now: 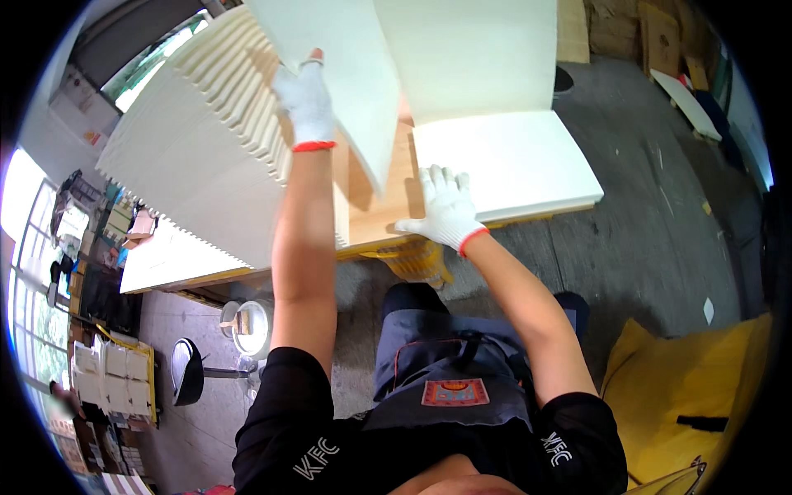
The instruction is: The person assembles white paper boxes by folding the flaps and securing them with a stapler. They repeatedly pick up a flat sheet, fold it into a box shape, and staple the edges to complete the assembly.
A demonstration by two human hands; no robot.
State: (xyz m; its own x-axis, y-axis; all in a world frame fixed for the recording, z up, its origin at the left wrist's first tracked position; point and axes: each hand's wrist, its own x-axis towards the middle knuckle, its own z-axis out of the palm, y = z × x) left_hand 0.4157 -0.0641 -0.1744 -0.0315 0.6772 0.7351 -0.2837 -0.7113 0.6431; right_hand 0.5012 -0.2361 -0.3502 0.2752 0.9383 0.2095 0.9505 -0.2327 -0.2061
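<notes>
My left hand (308, 103), in a white knit glove with a red cuff and one bare fingertip, grips the edge of a tilted white board (355, 91). Its thumb lies on the board's face; the other fingers are partly hidden. My right hand (446, 208), gloved the same way, rests open with fingers spread at the near left corner of a flat white stack (511, 161). A large pale panel (474, 58) rises behind that stack. To the left, many cream boards (202, 140) stand fanned out in a row with staggered edges.
The wooden tabletop (381, 216) shows between the two groups of boards. Beneath its front edge is a yellow basket-like object (417, 261). A black-seated stool (188, 371) and a white bucket (252, 328) stand at left. Yellow sheeting (685, 388) lies at lower right.
</notes>
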